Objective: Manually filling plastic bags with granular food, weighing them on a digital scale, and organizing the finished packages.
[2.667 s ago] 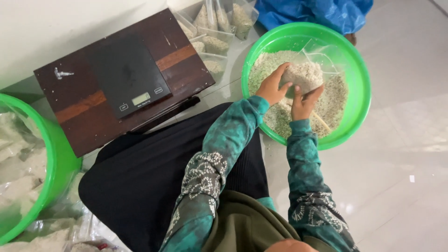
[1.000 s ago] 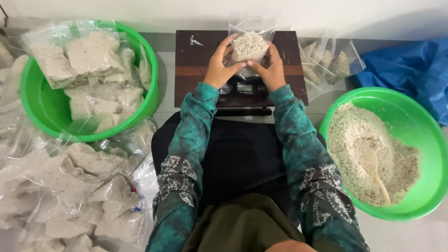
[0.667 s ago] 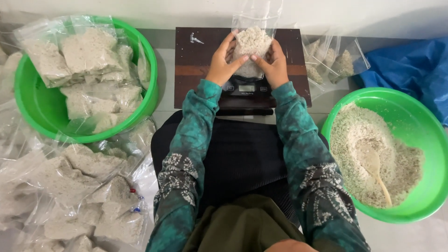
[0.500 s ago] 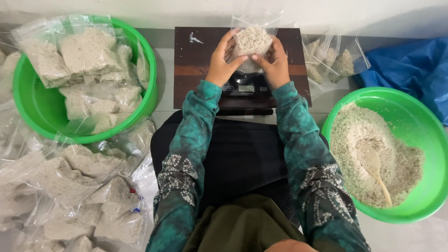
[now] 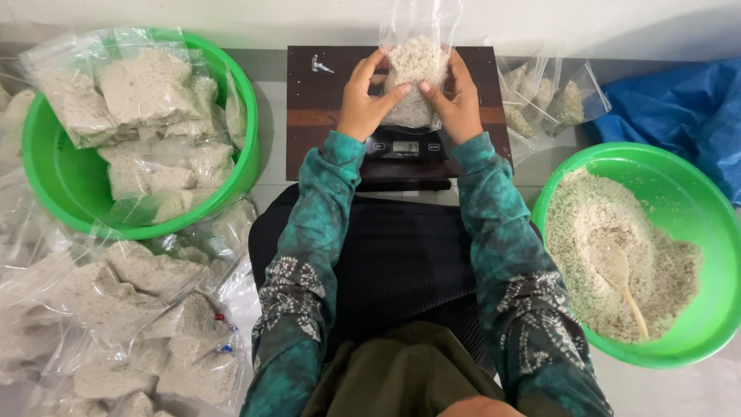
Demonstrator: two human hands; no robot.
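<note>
Left hand [image 5: 363, 96]: our fingers clamp the clear bag of pale crumbs [image 5: 413, 81].
Right hand [image 5: 457, 100]: clamped on its other side.
Below: digital scale [image 5: 405, 147] on dark wooden board [image 5: 316, 108].

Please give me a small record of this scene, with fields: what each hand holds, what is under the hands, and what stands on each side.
left hand: grips the left side of the clear bag of pale crumbs
right hand: grips the right side of the same bag
under the hands: black digital scale on a dark wooden board
left side: green basin of filled bags; more filled bags on the floor
right side: green bowl of loose crumbs with a wooden spoon; blue plastic sheet
</note>
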